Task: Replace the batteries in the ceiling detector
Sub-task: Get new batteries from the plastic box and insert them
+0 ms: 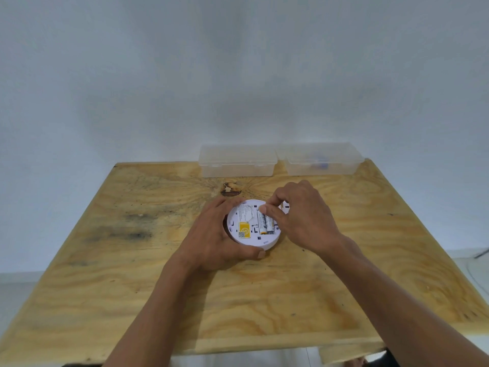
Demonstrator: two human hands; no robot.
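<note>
- the detector (pixel 247 235), back up at mid-table (pixel 132 274), is gripped around its rim by the left hand (pixel 211 239).
- a battery (pixel 262 221) in its bay is pinched by the right hand (pixel 304 215) fingertips.

Soft even light, faint shadows; edges warped, blurry

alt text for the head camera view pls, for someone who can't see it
Left hand grips a round white detector on a plywood table while the right hand pinches a battery in its open compartment. Two clear plastic boxes sit behind.
</note>
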